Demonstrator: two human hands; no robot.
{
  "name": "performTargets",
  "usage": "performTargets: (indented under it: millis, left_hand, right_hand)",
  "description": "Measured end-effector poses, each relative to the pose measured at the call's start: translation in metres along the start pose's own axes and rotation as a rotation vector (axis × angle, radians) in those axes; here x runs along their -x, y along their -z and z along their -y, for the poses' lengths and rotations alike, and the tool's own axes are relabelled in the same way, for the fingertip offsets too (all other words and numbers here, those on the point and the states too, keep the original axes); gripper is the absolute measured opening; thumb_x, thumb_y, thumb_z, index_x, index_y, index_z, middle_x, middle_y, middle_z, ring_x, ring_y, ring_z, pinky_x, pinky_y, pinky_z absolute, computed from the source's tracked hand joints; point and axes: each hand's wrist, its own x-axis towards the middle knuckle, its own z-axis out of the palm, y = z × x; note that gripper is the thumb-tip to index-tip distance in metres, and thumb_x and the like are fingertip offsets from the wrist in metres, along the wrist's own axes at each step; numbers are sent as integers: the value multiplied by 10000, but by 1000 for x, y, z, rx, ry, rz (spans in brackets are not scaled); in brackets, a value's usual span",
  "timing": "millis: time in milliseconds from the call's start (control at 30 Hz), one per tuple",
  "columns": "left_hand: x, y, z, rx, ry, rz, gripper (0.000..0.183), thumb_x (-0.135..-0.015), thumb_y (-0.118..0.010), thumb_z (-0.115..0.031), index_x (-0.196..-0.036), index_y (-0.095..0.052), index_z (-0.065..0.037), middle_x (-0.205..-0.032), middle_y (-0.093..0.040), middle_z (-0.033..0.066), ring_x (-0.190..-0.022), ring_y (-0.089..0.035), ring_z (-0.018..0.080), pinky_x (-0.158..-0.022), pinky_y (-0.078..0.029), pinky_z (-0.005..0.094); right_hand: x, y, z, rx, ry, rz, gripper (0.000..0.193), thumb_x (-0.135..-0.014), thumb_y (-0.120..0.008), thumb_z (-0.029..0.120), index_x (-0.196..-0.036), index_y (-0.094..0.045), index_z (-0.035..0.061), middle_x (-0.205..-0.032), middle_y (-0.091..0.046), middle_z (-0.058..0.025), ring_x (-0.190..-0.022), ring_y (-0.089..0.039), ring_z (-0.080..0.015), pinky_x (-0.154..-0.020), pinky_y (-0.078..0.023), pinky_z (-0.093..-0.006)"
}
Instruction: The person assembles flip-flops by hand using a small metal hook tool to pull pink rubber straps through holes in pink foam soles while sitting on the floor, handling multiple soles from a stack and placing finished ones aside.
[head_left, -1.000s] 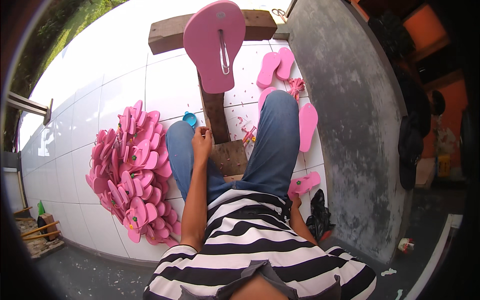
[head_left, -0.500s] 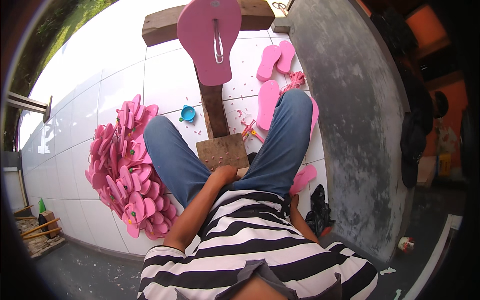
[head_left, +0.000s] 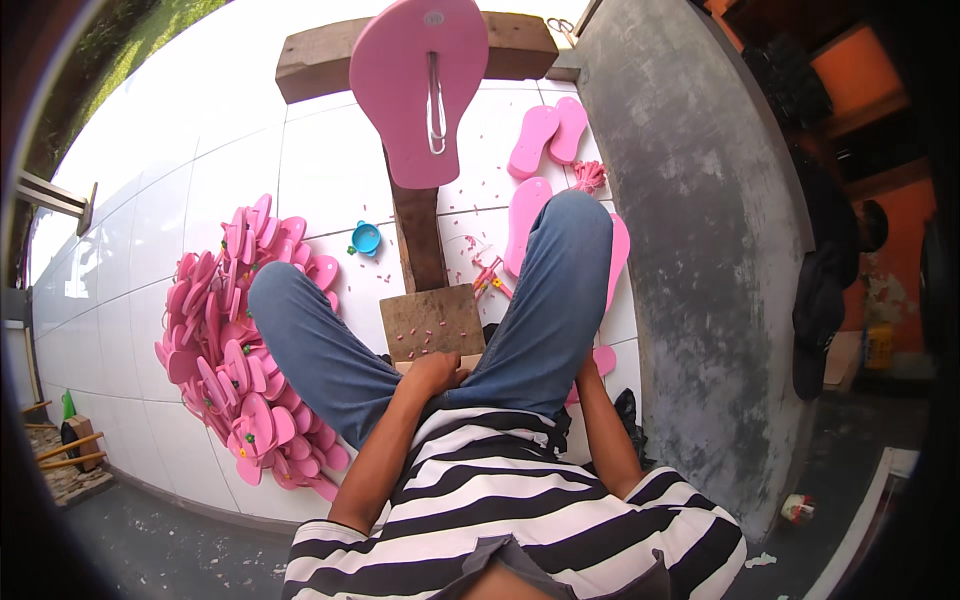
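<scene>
My left hand (head_left: 435,373) rests between my thighs at the near edge of a square wooden board (head_left: 432,318), its fingers curled and nothing visible in them. My right hand (head_left: 584,376) reaches down past my right thigh, beside a pink sole piece (head_left: 604,360); the leg hides its fingers. Ahead of me a large pink sandal sole (head_left: 412,95) lies on a wooden stand (head_left: 515,42). A white metal clip-like loop (head_left: 436,115) sits along the middle of that sole.
Many pink flip-flops (head_left: 255,420) are heaped on the white tiles at left. A small blue cup (head_left: 366,238) sits nearer the stand. Pink soles (head_left: 533,140) and a bundle of pink straps (head_left: 590,177) lie by the grey wall (head_left: 690,200). Small pink bits are scattered about.
My right arm has reached further forward along my thigh, and the pink piece by that hand is now mostly covered. My left hand stays between my thighs. The whole view has shifted slightly.
</scene>
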Motion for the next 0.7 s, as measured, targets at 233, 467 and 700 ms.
performTargets:
  millis: [233,467,700]
  left_hand:
    - [4,12,-3,-3,53,-68,402,-927,-571,-389,-1067,-610,-14,-941,-688,270,-892,-666,448,-796,-517,538]
    - [4,16,-2,40,6,-155,367,-942,-561,-364,-1114,-607,-44,-935,-703,229,-907,-673,421,-793,-525,512]
    - [12,53,-22,613,11,-660,218,-980,-573,-217,-1098,-637,-45,-891,-713,144,-774,-696,235,-683,-524,368]
  right_hand:
    - [-30,-21,7,-143,-14,178,327,-902,-569,325,-907,-721,35,-777,-680,-193,-775,-692,-321,-622,-503,-425]
    - [-22,-34,5,-306,-19,201,326,-909,-563,315,-907,-715,27,-740,-663,-195,-723,-680,-311,-606,-487,-419]
    - [-18,61,41,-428,-66,169,320,-927,-543,280,-901,-691,-3,-657,-593,-190,-570,-592,-255,-559,-428,-395]
